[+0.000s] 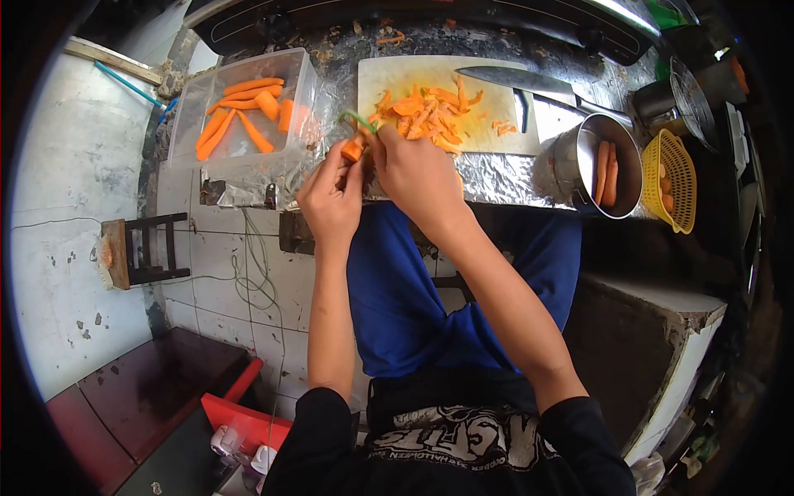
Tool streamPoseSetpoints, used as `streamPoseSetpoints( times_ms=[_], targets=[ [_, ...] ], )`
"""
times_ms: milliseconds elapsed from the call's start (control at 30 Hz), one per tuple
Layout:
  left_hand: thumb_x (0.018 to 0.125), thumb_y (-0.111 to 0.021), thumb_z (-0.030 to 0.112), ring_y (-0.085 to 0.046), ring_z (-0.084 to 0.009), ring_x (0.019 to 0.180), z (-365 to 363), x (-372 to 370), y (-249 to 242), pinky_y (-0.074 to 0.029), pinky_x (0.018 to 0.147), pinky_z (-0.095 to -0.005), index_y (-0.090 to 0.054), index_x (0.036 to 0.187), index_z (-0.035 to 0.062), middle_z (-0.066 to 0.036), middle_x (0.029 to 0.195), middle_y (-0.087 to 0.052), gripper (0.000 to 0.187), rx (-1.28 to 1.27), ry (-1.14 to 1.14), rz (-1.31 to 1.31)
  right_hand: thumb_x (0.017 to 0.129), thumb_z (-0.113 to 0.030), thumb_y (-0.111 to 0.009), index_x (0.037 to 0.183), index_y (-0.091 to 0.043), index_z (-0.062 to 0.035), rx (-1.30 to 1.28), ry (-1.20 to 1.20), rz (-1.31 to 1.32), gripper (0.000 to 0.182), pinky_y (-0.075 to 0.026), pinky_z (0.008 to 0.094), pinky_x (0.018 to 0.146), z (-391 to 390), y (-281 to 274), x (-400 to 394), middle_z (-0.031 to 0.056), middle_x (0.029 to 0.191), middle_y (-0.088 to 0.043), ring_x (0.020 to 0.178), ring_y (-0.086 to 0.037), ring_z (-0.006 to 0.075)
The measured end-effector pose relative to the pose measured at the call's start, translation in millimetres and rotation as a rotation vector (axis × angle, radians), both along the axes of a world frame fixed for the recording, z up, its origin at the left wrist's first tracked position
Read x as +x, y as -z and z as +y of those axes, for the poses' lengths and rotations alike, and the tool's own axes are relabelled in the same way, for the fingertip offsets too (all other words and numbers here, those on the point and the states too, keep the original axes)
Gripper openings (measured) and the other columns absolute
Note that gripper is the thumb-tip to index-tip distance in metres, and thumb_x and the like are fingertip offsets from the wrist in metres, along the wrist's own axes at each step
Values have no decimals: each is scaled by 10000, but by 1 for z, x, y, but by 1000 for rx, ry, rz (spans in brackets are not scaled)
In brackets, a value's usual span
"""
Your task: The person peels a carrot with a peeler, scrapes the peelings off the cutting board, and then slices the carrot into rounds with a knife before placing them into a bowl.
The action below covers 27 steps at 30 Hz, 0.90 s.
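Note:
My left hand (332, 192) is closed around a short piece of carrot (353, 149) at the left edge of the cutting board (504, 74). Against the carrot's upper end, my right hand (418, 169) grips what looks like a green peeler (357, 119); its blade is hidden. A heap of orange carrot peelings (430, 112) lies on the board just beyond my right hand. To the left, a clear plastic container (186, 124) holds several peeled carrots (240, 103), some whole and some in chunks.
A large knife (517, 80) lies across the board's far right corner. Further right stand a metal pot (585, 145) with carrots (608, 174) inside and a yellow basket (680, 174). A stove (413, 16) borders the foil-covered counter (240, 182) at the back.

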<state>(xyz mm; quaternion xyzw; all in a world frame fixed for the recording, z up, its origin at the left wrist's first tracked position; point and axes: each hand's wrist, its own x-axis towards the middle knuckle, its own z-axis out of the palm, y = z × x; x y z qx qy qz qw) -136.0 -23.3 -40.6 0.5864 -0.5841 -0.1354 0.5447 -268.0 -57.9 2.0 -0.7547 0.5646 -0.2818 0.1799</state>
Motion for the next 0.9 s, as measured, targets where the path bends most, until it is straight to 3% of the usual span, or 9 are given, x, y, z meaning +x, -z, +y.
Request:
streamPoseSetpoints(
  times_ms=[233, 333, 400, 533, 667, 900],
  targets=[
    [885, -674, -43, -703, -136, 765, 15, -2, -18, -575, 665, -280, -644, 1168, -71, -122, 872, -714, 287, 11, 26, 72, 986, -246, -507, 899, -561, -32, 45, 77, 119, 237, -533, 525, 553, -4, -6, 2, 237, 626, -627, 605, -654, 437],
    [918, -622, -63, -705, -150, 742, 26, -2, -42, -595, 682, -277, -616, 1202, -89, -134, 873, -710, 285, -1, 65, 224, 896, -166, -555, 933, -575, -6, 83, 55, 137, 165, -566, 475, 577, -3, -9, 5, 217, 703, -679, 652, -698, 397],
    [918, -625, -60, -703, -147, 739, 22, 4, -40, -595, 683, -276, -616, 1201, -89, -131, 869, -710, 285, -13, 57, 213, 997, -246, -493, 912, -573, -8, 93, 86, 43, 265, -542, 521, 607, -7, -4, 2, 261, 659, -636, 661, -654, 464],
    [908, -663, -31, -694, -133, 732, 14, 4, -36, -584, 674, -267, -634, 1166, -96, -109, 859, -711, 267, 29, 66, 323, 992, -238, -526, 879, -589, -5, 78, 142, -54, 266, -521, 523, 589, -8, -5, -10, 248, 644, -625, 649, -644, 454],
    [915, -693, 31, -650, -74, 720, 4, 8, -14, -514, 614, -199, -648, 1169, -82, -56, 863, -706, 281, 105, 52, 200, 995, -298, -533, 905, -603, -34, -15, 37, -189, 287, -518, 514, 531, 0, -11, -19, 228, 606, -614, 579, -636, 433],
    [874, -730, 3, -682, -109, 760, -2, 2, -9, -562, 652, -244, -659, 1107, -83, -91, 903, -724, 258, 143, 100, 315, 984, -230, -572, 831, -601, -22, 34, -119, -202, 260, -460, 483, 538, 4, 2, -20, 210, 597, -578, 563, -593, 413]
  ],
)
